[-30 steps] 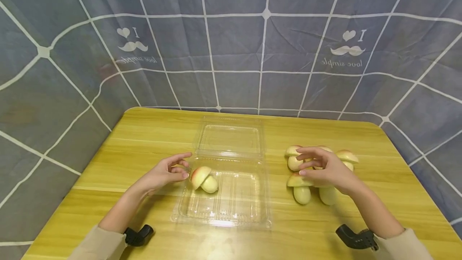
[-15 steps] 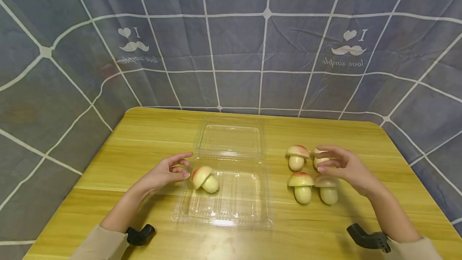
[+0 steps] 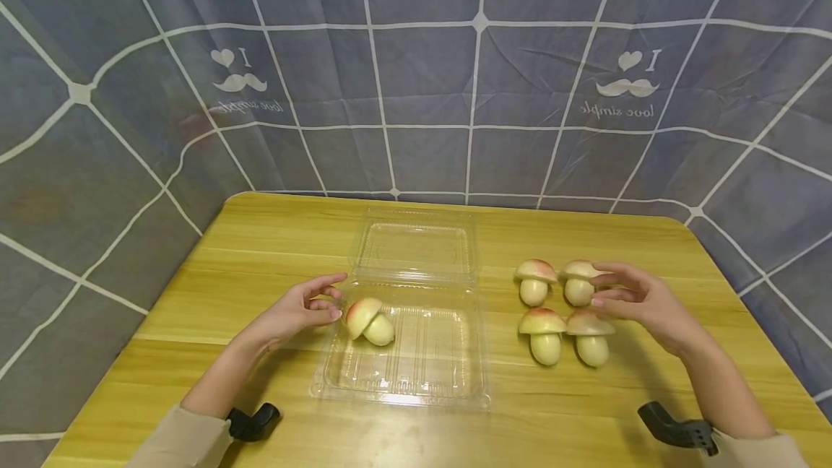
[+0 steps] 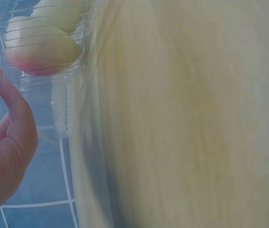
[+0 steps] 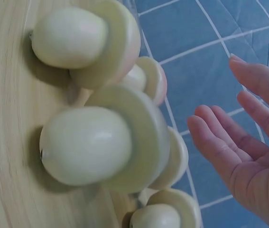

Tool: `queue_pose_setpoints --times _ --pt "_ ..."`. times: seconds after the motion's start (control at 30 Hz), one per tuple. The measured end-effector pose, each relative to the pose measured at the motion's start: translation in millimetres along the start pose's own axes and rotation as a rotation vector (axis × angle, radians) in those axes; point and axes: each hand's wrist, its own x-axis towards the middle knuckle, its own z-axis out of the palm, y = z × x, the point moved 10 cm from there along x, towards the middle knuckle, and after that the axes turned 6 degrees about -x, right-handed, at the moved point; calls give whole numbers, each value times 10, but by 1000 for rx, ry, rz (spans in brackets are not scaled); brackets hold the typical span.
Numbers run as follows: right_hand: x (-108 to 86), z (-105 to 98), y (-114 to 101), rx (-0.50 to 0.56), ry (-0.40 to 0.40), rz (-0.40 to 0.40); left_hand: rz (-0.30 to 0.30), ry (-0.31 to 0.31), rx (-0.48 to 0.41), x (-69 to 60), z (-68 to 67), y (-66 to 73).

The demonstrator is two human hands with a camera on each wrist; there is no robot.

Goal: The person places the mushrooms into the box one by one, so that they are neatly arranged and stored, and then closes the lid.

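A person's two hands were apart over a wooden surface (image 3: pixel 273 251). The left hand (image 3: pixel 302 310), fingers loosely bent and parted from the thumb, was at the left edge of a clear box (image 3: pixel 429 401); whether it touched could not be told. The right hand (image 3: pixel 642 305), likewise loosely open, hung over the far right of the mushrooms (image 3: pixel 545 336). Four lay in two rows; the hand hid a fifth mushroom (image 5: pixel 160 217) from the head view. Another mushroom (image 3: pixel 370 322) lay tilted in the box's left side, the lid (image 3: pixel 414 245) spread out far. Beyond hung a grey-blue curtain (image 3: pixel 422 78).

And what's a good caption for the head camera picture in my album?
One mushroom in an open clear clamshell box near the left hand, more mushrooms by the right hand.
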Motion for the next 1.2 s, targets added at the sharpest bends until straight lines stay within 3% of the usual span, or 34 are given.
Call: queue_pose_setpoints --times 0.4,0.63,1.2 --pt "-74 -180 134 32 32 28 15 -1 0 -3 -4 1" --pt "-159 -326 226 -4 82 67 13 1 -1 -3 1 0" --pt "-273 -613 428 209 159 30 9 2 -14 -6 9 2"
